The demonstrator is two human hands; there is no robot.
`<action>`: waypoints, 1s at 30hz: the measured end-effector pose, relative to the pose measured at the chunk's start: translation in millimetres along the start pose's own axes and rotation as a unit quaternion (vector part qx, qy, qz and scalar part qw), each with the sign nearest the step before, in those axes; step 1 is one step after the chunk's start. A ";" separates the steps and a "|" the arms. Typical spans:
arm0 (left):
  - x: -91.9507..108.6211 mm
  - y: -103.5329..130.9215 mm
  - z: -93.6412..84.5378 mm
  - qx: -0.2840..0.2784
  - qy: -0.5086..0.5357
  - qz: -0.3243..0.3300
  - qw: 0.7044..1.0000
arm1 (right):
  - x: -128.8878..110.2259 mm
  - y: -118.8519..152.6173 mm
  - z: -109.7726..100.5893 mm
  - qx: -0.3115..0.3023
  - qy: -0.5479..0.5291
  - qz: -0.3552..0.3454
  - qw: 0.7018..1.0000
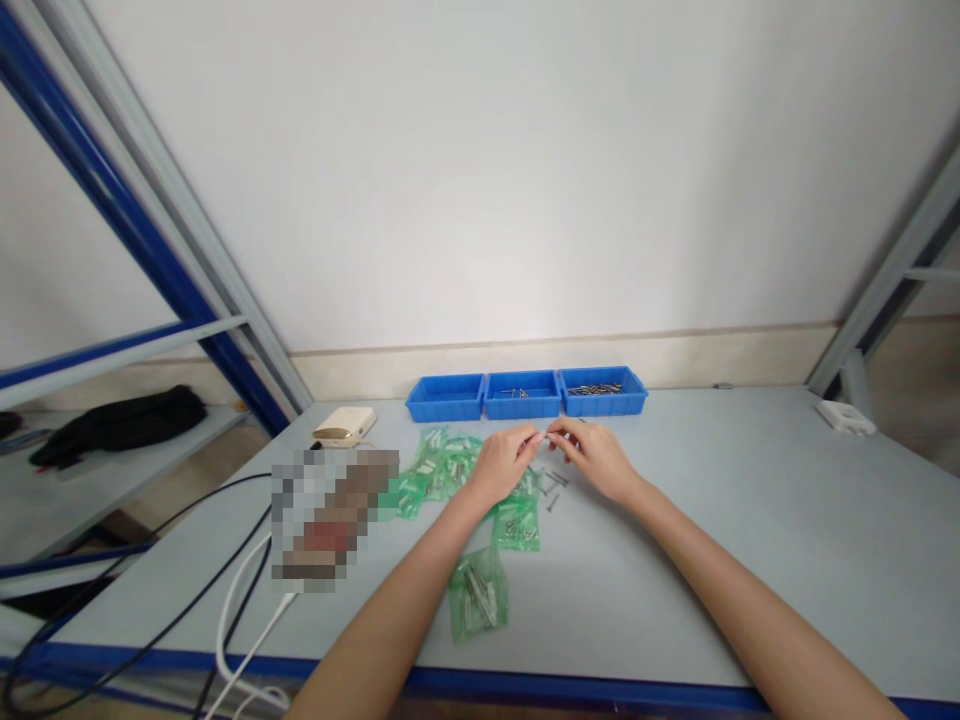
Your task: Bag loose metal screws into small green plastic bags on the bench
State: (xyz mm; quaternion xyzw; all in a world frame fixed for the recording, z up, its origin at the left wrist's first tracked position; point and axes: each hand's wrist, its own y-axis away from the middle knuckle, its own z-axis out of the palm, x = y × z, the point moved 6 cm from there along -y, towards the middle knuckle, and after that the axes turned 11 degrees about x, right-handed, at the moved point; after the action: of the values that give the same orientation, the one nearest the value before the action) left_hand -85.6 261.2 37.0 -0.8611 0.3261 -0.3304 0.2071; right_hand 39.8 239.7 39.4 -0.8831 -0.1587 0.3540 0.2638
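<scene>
Over the middle of the table, my left hand [510, 460] and my right hand [592, 452] meet fingertip to fingertip. Both are closed in a pinch around a small whitish piece [546, 436], too small to identify. Several loose screws [555, 482] lie on the table just below my fingers. Green plastic bags [457, 465] holding white plugs and metal parts are spread to the left and partly under my left hand. Nearer the front edge lies another green bag [478, 597] with screws and white plugs inside.
Three blue bins stand along the wall: a left bin [446, 412], a middle bin [523, 408] with a few screws and a right bin [604, 405] with many. A pale box [345, 424], a blurred-out object [330, 515] and cables [232, 600] occupy the left. A white device [846, 418] sits far right.
</scene>
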 end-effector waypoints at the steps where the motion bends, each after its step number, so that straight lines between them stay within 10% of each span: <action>1: 0.1 -0.1 -0.2 -0.001 0.000 0.000 1.000 | 0.3 0.1 0.5 0.001 -0.007 0.001 1.000; 30: -3.0 -0.8 -1.7 0.011 0.006 -0.043 0.999 | 1.6 0.6 3.7 -0.007 -0.024 0.002 1.000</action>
State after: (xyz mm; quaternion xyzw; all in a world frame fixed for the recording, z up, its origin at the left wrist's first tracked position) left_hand -88.2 263.7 37.4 -0.8700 0.2860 -0.3480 0.2003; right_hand 38.3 241.3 35.9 -0.8764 -0.1661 0.3746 0.2530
